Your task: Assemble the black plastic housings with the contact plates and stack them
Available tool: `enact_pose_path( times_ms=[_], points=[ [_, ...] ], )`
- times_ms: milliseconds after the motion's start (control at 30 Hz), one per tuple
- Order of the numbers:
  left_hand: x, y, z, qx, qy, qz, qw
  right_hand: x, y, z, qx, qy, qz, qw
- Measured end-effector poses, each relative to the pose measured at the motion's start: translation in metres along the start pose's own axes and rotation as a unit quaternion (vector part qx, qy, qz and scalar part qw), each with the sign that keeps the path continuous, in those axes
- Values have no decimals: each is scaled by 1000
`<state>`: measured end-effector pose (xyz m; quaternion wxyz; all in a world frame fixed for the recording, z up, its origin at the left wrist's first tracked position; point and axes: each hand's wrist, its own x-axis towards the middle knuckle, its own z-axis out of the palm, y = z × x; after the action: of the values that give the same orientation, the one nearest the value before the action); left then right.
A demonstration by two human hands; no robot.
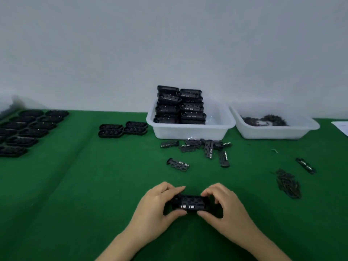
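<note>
Black housing (189, 202) pinched at both ends by left hand (156, 206) and right hand (225, 206), near table's (75, 185) front edge.

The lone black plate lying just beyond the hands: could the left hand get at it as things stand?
Probably not right away. The way to the lone plate is bare green cloth, but the left hand and right hand both grip the housing, so it must let go first.

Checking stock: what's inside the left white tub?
Two stacks of black housings fill the left white tub, rising above its rim. The lowest layers are hidden behind its wall.
</note>
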<state>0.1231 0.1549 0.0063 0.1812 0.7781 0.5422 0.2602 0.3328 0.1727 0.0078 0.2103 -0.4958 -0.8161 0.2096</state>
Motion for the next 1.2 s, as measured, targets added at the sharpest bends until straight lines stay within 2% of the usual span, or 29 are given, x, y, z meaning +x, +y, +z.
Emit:
enact_pose_path(
  times_ms=[133,200,333,400,467,567,633,767,867,1000,1100,1200],
  points=[
    [7,-2,-8,-32,-49,1,998,13,-3,-11,-17,-85,29,996],
    [19,-5,-18,-38,-85,21,995,27,-6,-24,-27,-135,1,990],
    [66,-3,-55,32,-125,37,991,75,-16,-64,-33,-169,-10,985],
    [103,-2,-84,65,-95,32,993,110,-18,-90,-28,-133,-12,991],
    [147,-4,-113,73,-38,32,996,153,-17,-114,-37,-54,-30,997],
    [219,-17,-142,11,44,0,999,229,-12,-133,-29,55,-42,997],
    [262,-31,-149,-33,100,-12,994,276,-6,-136,-2,98,-36,995],
    [321,-56,-137,-24,149,-33,988,333,20,-128,-20,131,-9,991],
    [343,-72,-116,58,144,-27,987,355,45,-121,-26,141,24,989],
    [356,-84,-100,165,155,-10,974,364,62,-116,-50,137,35,989],
    [360,-87,-94,175,173,-7,969,365,66,-118,-37,144,38,988],
    [359,-82,-93,194,173,-19,965,362,62,-113,-71,163,53,983]
  ],
)
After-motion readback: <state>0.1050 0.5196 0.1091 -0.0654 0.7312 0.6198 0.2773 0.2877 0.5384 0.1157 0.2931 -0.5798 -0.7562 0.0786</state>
